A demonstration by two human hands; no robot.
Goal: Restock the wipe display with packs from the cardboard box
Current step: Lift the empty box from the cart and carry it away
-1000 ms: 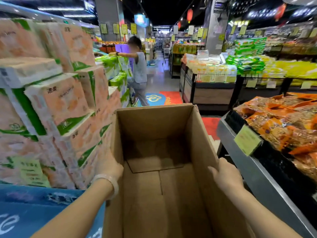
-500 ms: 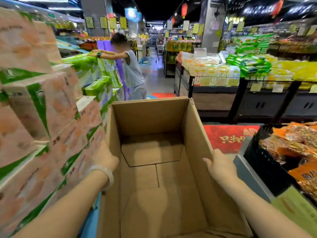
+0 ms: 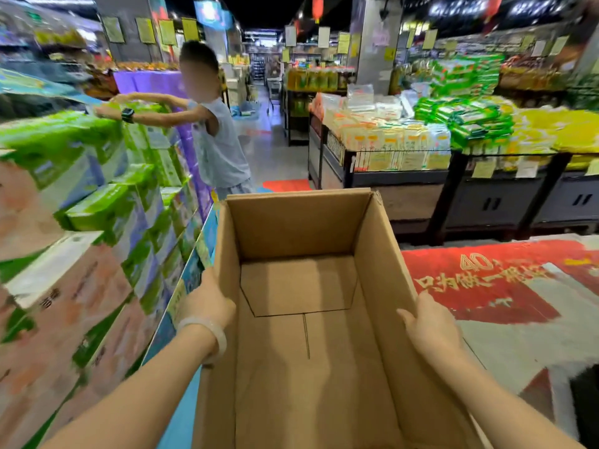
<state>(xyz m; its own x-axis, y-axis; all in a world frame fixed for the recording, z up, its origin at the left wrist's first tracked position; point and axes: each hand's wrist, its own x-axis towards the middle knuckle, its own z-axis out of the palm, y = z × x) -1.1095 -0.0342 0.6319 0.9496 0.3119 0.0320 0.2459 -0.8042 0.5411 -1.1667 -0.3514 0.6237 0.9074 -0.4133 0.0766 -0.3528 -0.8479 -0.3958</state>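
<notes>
Cardboard box (image 3: pixel 304 335): empty, left hand (image 3: pixel 207 306) and right hand (image 3: pixel 431 328) gripping its side walls, now carried farther along the stacked wipe display (image 3: pixel 81 222); unloading apparently finished.

A supermarket aisle runs away under a dark ceiling (image 3: pixel 269 8), lit by bright shop lights and a red lantern (image 3: pixel 318 6). The grey floor (image 3: pixel 278 157) carries a red mat (image 3: pixel 486 280) with pale characters at right. Dark stands (image 3: pixel 486 196) on the right hold yellow and green packets. A grey pillar (image 3: pixel 372 53) rises behind them, with yellow signs (image 3: pixel 167 31) hanging at left. A person (image 3: pixel 220 140) in a sleeveless top reaches left.
</notes>
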